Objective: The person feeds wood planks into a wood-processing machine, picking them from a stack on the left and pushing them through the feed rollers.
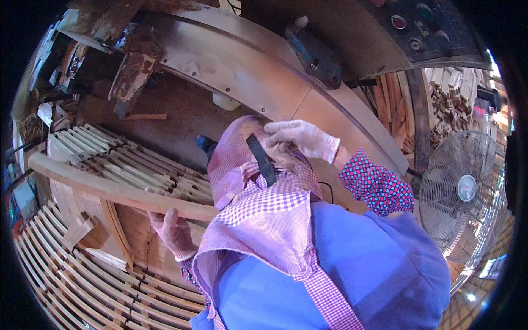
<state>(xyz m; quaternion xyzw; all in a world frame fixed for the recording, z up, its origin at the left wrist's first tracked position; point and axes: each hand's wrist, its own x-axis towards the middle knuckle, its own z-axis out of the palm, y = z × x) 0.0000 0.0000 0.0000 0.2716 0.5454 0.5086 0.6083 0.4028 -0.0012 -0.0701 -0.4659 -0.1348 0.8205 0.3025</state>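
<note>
My left hand [177,234], in a pale glove, is closed around a long wooden strip [118,190] near its right end. The strip runs out to the left and looks curved in this wide view. My right hand [306,138], also gloved, is over the front of my purple checked apron [242,143]. Its fingers stretch to the left, and nothing shows in them. Whether they touch the apron, I cannot tell. Beside the right hand, a black strip [260,159] lies against the apron. Patterned cuffs cover both forearms.
Stacked wooden strips [126,159] lie at left, with more slatted rows [82,275] below. A long metal machine table [264,71] crosses ahead, bearing a dark clamp-like block [313,58]. A control panel [418,27] is at upper right. A caged fan [465,190] stands at right.
</note>
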